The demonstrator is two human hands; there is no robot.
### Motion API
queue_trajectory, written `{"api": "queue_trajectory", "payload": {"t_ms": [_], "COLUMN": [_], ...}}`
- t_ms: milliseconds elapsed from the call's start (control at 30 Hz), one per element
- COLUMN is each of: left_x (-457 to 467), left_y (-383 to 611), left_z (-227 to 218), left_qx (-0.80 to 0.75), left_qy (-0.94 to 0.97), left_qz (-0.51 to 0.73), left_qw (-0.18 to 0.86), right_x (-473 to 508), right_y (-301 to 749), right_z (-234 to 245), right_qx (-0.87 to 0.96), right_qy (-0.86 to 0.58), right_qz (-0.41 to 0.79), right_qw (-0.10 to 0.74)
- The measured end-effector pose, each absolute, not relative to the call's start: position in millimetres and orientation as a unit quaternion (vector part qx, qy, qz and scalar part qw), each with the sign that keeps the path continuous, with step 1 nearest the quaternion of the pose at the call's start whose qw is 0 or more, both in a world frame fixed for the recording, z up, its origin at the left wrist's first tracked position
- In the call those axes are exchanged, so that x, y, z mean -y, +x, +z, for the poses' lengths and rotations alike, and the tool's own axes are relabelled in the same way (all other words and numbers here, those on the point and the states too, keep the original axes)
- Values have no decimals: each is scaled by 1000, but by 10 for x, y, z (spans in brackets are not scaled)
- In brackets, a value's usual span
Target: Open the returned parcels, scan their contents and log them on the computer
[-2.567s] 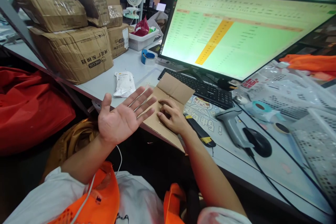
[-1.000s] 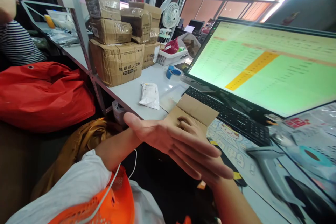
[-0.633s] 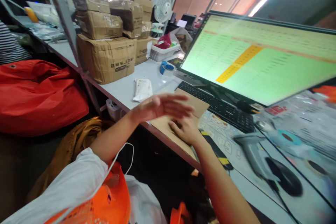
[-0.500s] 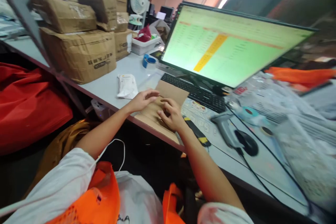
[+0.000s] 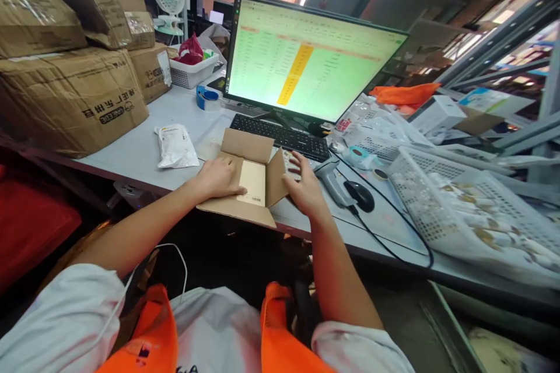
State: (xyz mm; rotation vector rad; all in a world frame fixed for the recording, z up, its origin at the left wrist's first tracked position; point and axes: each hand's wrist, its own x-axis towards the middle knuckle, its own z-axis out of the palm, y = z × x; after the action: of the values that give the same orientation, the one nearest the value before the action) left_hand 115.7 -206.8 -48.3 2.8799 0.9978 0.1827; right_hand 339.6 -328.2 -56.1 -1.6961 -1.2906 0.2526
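An opened cardboard box (image 5: 247, 145) stands at the table's front edge, its flaps spread apart. Inside it lies a flat cream-coloured packet or carton (image 5: 252, 179) with a barcode near its lower end. My left hand (image 5: 219, 178) is closed over the box's left side, thumb resting inside by the cream item. At the right flap is my right hand (image 5: 306, 186), fingers apart and thumb close to the flap's outer face; whether it touches is hard to tell. A white plastic-wrapped packet (image 5: 176, 147) lies to the left of the box.
Behind the box are a keyboard (image 5: 284, 137) and a monitor (image 5: 301, 64). A barcode scanner (image 5: 335, 182) and a mouse (image 5: 359, 196) lie to the right, with cables near a white basket (image 5: 420, 198). Stacked cartons (image 5: 79, 99) and blue tape (image 5: 207, 97) stand left.
The cardboard's flaps now stand open, showing the cream item inside. My right hand has moved off the cardboard to its right side; my left hand has come down on the left side. The view has turned right.
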Motion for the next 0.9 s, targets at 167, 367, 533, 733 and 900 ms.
{"api": "queue_trajectory", "payload": {"t_ms": [167, 367, 533, 733, 900], "left_x": [2199, 2168, 1784, 1843, 2060], "left_y": [1303, 1203, 612, 329, 507], "left_z": [-456, -317, -201, -731, -1094], "left_qx": [-328, -213, -163, -268, -253], "left_qy": [943, 962, 941, 786, 501], "left_qz": [53, 163, 210, 270, 410], "left_qw": [24, 52, 208, 488, 719], "right_x": [3542, 3542, 3571, 3267, 2742], "right_y": [3482, 3552, 3728, 3451, 2431], "right_z": [-575, -576, -619, 330, 796], "right_qx": [430, 426, 347, 469, 639], "right_qy": [-737, -732, -718, -622, -589], "right_qz": [241, 301, 323, 240, 283], "right_qw": [463, 438, 510, 580, 405]}}
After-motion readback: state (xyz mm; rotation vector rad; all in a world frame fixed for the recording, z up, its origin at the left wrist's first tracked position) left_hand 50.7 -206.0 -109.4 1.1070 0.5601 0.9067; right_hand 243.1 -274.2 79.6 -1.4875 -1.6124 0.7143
